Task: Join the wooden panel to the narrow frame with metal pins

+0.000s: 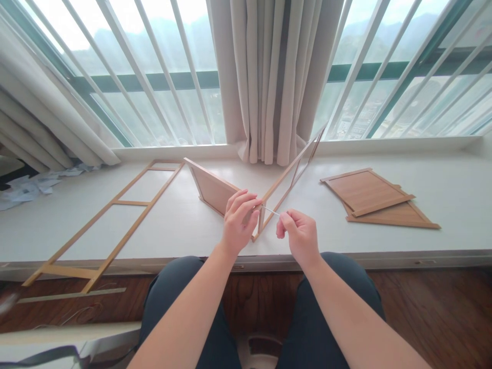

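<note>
A wooden panel [215,192] with a raised rim stands on edge and meets an upright wooden ladder-like frame [284,178] at a corner in front of me. My left hand [240,220] is closed at that corner, its fingertips pinching the end of the frame. From the right, a thin silvery rod-like tool [271,210] points into the joint. My right hand [299,230] is closed around the tool's near end; its grip hides the handle, and the tip at the corner is too small to make out.
Another wooden ladder-like frame [125,220] lies at the left, overhanging the white ledge's [203,241] front edge. Two rimmed wooden panels [380,195] overlap at the right. Curtains [269,77] hang behind, before barred windows. White papers [28,187] lie far left.
</note>
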Available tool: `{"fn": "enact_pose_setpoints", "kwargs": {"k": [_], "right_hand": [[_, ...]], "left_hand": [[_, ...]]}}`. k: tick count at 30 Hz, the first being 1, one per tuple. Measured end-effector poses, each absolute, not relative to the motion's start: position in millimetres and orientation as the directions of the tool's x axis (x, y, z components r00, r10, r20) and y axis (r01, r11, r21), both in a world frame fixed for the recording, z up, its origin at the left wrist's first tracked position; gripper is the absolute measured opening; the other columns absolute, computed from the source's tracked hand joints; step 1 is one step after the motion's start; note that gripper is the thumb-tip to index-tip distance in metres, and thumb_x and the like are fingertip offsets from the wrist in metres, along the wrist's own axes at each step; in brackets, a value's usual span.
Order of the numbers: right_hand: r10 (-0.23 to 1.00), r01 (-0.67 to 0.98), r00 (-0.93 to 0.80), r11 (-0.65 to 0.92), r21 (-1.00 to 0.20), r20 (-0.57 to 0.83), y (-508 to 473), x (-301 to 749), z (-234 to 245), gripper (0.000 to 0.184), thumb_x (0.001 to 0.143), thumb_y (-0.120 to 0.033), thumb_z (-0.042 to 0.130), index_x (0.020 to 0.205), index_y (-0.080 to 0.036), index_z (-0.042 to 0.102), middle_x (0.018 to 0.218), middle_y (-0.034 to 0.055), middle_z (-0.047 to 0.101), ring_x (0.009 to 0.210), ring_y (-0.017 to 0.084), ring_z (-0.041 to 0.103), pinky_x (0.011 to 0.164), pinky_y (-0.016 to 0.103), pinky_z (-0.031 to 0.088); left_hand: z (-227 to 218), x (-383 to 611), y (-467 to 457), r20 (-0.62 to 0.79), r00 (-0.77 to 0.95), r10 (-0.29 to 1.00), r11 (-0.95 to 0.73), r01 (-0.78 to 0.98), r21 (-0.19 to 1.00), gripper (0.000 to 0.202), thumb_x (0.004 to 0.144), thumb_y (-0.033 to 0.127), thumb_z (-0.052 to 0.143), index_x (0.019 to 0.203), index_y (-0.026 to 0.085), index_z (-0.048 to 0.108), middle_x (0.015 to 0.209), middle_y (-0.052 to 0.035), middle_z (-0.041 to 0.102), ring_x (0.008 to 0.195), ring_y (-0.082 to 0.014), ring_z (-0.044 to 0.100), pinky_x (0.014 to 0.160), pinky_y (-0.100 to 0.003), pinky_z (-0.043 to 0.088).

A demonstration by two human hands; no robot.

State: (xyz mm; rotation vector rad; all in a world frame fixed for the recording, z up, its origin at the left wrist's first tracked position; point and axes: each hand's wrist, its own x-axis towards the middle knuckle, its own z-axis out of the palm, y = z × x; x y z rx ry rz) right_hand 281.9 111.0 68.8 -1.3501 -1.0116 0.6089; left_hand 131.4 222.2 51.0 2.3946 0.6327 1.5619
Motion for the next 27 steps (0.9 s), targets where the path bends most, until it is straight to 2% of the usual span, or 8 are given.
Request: {"fn": "enact_pose_setpoints", "kwargs": {"k": [4, 8, 10, 21, 27], "right_hand": [[0.856, 0.190, 0.456, 0.175, -0.966, 0.245, 106.1, 283.3, 72.5, 0.047, 0.100, -0.046, 0.056, 0.060, -0.021, 0.060, 0.054, -0.0003, 0.061, 0.053, 0.013, 0.056, 0.057, 0.026, 0.048], [0.857, 0.313, 0.414, 0.182, -0.932, 0.306, 102.1, 284.2, 73.2, 0.034, 0.100, -0.046, 0.059, 0.085, -0.020, 0.075, 0.068, 0.0008, 0.071, 0.056, 0.014, 0.062, 0.057, 0.027, 0.052], [0.838, 0.379, 0.412, 0.199, -0.904, 0.357, 100.3, 285.9, 73.3, 0.029, 0.100, -0.044, 0.061, 0.095, -0.021, 0.077, 0.073, 0.0014, 0.074, 0.058, 0.015, 0.065, 0.060, 0.028, 0.054], [0.658, 0.665, 0.391, 0.282, -0.692, 0.644, 107.9, 298.7, 57.6, 0.022, 0.101, -0.036, 0.064, 0.101, -0.024, 0.082, 0.074, 0.0031, 0.078, 0.061, 0.018, 0.071, 0.068, 0.031, 0.059], [0.600, 0.732, 0.377, 0.273, -0.624, 0.706, 110.2, 308.4, 40.8, 0.021, 0.101, -0.034, 0.063, 0.107, -0.026, 0.081, 0.074, 0.0029, 0.079, 0.061, 0.018, 0.071, 0.070, 0.032, 0.059]], "left_hand": [[56.2, 129.1, 220.3, 0.803, 0.359, 0.477, -0.879, 0.228, 0.420, 0.022, 0.102, 0.025, 0.058, 0.117, 0.021, 0.073, 0.123, -0.0088, 0.074, 0.135, -0.0245, 0.059, 0.117, -0.050, 0.050], [63.1, 126.2, 217.5, 0.766, 0.399, 0.504, -0.863, 0.254, 0.436, 0.023, 0.102, 0.027, 0.057, 0.117, 0.021, 0.074, 0.124, -0.0085, 0.074, 0.135, -0.0253, 0.059, 0.116, -0.051, 0.050], [65.4, 125.5, 216.0, 0.746, 0.413, 0.523, -0.852, 0.266, 0.451, 0.023, 0.102, 0.026, 0.057, 0.118, 0.021, 0.074, 0.125, -0.0085, 0.074, 0.136, -0.0255, 0.059, 0.117, -0.051, 0.050], [76.7, 124.8, 212.3, 0.690, 0.457, 0.562, -0.827, 0.288, 0.483, 0.020, 0.100, 0.023, 0.059, 0.115, 0.022, 0.074, 0.121, -0.0073, 0.075, 0.134, -0.0255, 0.059, 0.116, -0.050, 0.050], [60.5, 133.5, 217.7, 0.808, 0.360, 0.466, -0.884, 0.233, 0.406, 0.019, 0.100, 0.022, 0.058, 0.113, 0.021, 0.073, 0.118, -0.0077, 0.074, 0.131, -0.0241, 0.060, 0.115, -0.048, 0.051]]}}
